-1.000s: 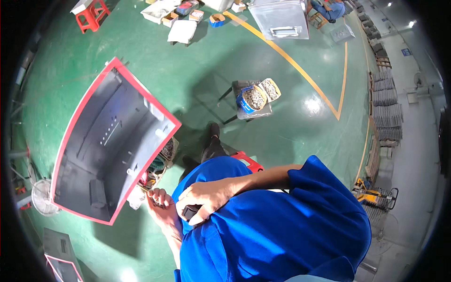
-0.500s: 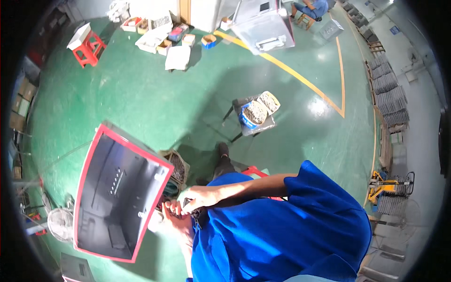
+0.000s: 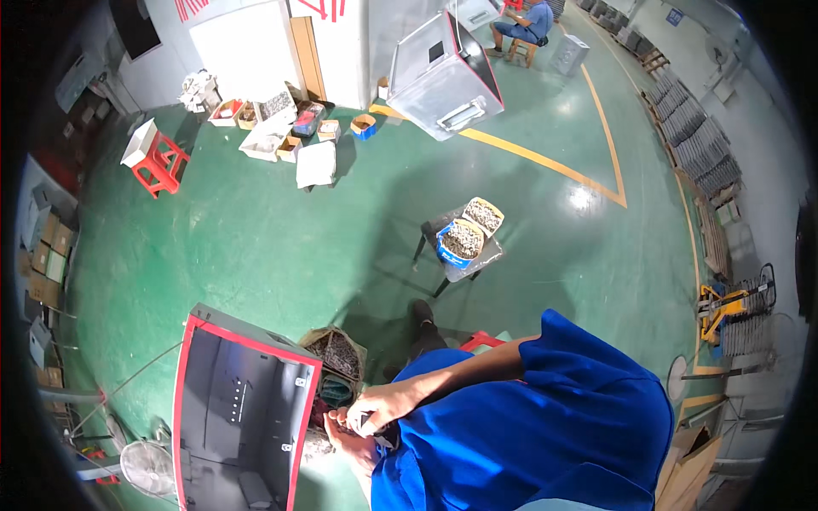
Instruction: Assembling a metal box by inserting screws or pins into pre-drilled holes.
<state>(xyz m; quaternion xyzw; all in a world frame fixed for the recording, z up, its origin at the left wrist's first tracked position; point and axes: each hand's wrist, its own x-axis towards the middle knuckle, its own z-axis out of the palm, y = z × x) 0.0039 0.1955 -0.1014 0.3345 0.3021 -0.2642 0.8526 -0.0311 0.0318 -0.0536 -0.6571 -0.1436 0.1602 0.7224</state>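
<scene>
My right hand and my left hand meet close to my blue shirt. The fingers of both are bent together around something small and dark, too covered to name. Just left of them stands a large open metal box with a red rim and a dark inside, small white fittings on its inner wall. Behind my hands a sack-like container holds many small dark pieces, with a dark green bundle beside it.
Ahead is a low stool bearing two tubs of small metal pieces. A second grey box hangs or stands farther off, near a seated person. A fan is at lower left, a red stool at far left.
My view has tipped upward, so the surroundings sit lower in the picture and more of the far wall shows. Both hands stay together, their fingers slightly shifted.
</scene>
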